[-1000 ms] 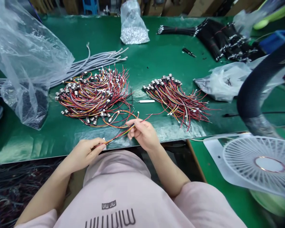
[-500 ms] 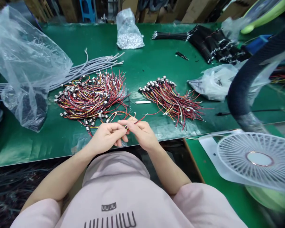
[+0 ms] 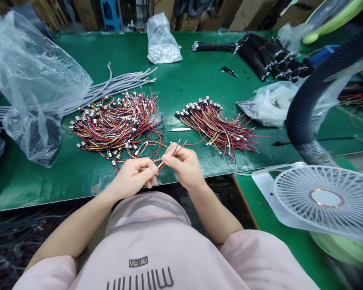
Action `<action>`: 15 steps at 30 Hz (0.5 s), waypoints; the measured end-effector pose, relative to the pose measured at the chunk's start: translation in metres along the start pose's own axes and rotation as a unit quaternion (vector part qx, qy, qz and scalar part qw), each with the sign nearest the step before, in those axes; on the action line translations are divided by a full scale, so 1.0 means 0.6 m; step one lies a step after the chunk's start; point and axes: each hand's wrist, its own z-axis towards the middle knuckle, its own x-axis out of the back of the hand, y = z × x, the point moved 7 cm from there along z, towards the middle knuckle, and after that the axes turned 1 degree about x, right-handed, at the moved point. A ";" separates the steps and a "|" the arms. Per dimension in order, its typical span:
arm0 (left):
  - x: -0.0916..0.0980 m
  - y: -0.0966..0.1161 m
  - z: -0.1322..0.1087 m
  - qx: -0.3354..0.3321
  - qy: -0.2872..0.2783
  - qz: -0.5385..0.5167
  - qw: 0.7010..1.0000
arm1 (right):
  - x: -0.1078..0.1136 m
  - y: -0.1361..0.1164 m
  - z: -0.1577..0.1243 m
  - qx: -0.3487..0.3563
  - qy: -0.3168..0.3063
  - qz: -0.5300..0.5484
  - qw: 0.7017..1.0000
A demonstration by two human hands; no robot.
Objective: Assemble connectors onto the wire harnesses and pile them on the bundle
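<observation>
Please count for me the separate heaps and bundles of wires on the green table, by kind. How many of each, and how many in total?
Heaps of red, yellow and black wire leads with metal ends: 2
Bundles of grey cables: 1
Stacks of black cables: 1
Total: 4
Both hands pinch one further wire lead between them.

A green table [image 3: 199, 80] carries two heaps of coloured wires [image 3: 117, 123] [image 3: 218, 125] (metal-tipped), grey cables [image 3: 115, 82], black wire bundles [image 3: 266, 54], plastic bags [image 3: 36, 88] [image 3: 161, 40] and a white fan [image 3: 323, 199].
</observation>
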 end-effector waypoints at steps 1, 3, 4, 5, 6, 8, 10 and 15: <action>0.002 -0.003 -0.004 -0.005 -0.002 0.006 1.000 | 0.010 -0.008 0.001 0.011 0.020 0.004 1.000; 0.007 -0.011 -0.015 -0.012 -0.010 0.025 1.000 | 0.035 -0.027 0.002 0.034 0.061 0.020 0.997; 0.009 -0.015 -0.021 -0.016 -0.016 0.041 0.999 | 0.048 -0.039 0.001 0.047 0.078 0.029 0.995; 0.012 -0.019 -0.027 -0.020 -0.022 0.061 0.998 | 0.061 -0.051 0.000 0.061 0.091 0.037 0.993; 0.015 -0.023 -0.032 -0.022 -0.028 0.080 0.996 | 0.073 -0.062 -0.002 0.075 0.101 0.044 0.991; 0.019 -0.031 -0.042 -0.014 -0.041 0.100 0.994 | 0.096 -0.082 -0.007 0.103 0.116 0.050 0.987; 0.020 -0.043 -0.047 0.013 -0.056 0.081 0.995 | 0.121 -0.091 -0.013 0.122 0.131 0.040 0.983; 0.014 -0.067 -0.045 0.058 -0.050 0.008 0.997 | 0.189 -0.098 -0.043 0.129 0.223 -0.205 0.944</action>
